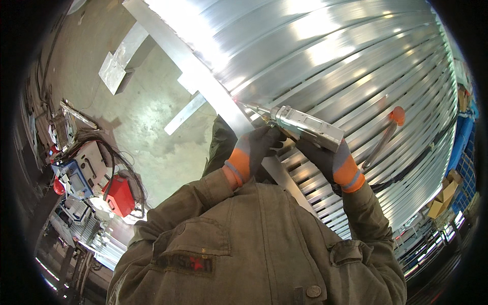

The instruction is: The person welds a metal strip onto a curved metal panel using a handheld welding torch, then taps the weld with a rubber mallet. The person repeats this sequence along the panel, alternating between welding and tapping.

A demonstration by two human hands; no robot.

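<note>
1. Well left of the edge beam (218,99), a blue-framed panel unit (76,180) stood among cables, with a red case (121,195) just beside it, nearer the beam.
2. Also left of the beam, an angled metal piece (113,73) jutted out over the grey floor (162,162).
3. Lower along the beam's left side, a flat metal strip (185,114) stuck out, its upper end reaching the beam.
4. Over the beam's lower stretch was the left hand (256,145), in a black, grey and orange glove. Its fingers were bent and bunched below the tool's narrow front; whether they had hold of anything could not be told.
5. The silver handheld tool (307,127) lay mostly right of the beam, above the slats, its thin nozzle aimed at the beam's right edge, with a reddish glow at the tip. Contact there could not be made out.
6. Right of the beam, the right hand (328,160), gloved alike, was closed around the tool's rear part from below, its fingertips hidden.
7. Parallel metal slats (325,76) spread rightward from the beam. Farther from it, an orange-headed mallet (381,143) rested on them, with a black cable (406,175) beyond.
8. Farthest right of the beam was a cardboard box (443,199).
</note>
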